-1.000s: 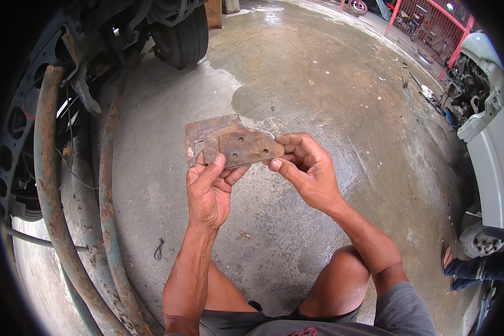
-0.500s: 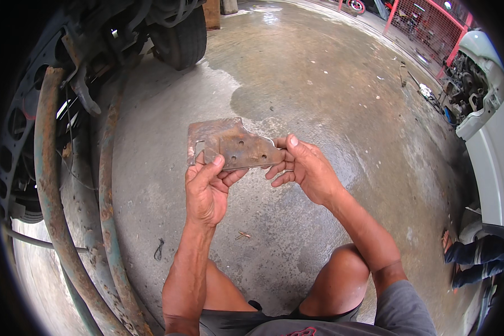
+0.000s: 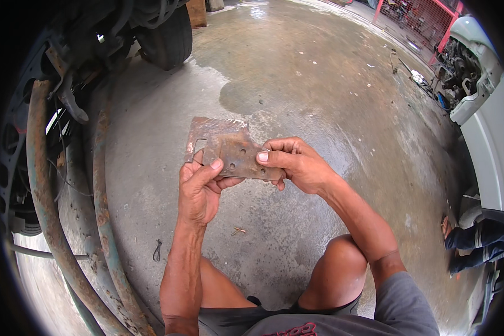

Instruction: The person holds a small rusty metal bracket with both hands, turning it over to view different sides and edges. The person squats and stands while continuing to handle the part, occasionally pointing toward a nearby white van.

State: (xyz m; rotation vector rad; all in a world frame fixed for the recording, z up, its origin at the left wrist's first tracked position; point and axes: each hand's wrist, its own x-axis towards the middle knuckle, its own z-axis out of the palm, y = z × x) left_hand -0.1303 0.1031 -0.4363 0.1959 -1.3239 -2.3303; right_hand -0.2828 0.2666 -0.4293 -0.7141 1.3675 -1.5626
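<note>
A rusty flat metal plate [image 3: 227,144] is held up in front of me over the concrete. It has several round holes, a rectangular slot near its left end and a stepped upper right edge. My left hand [image 3: 200,187] grips the lower left part, thumb on the face and fingers behind. At the right end, my right hand [image 3: 298,163] pinches the plate, its thumb lying flat on the face near a hole. The fingers behind the plate are mostly hidden.
Rusty curved pipes [image 3: 43,162] stand close on my left, beside a vehicle's underside and tire [image 3: 168,42]. To the right are a white vehicle body [image 3: 490,145] and another person's legs [image 3: 476,246]. A small black loop [image 3: 157,250] lies on the partly wet floor [image 3: 297,78].
My right hand has closed on the plate's right end, its thumb coming down onto the face. The plate has tilted slightly, its right end lower. My left hand keeps its grip.
</note>
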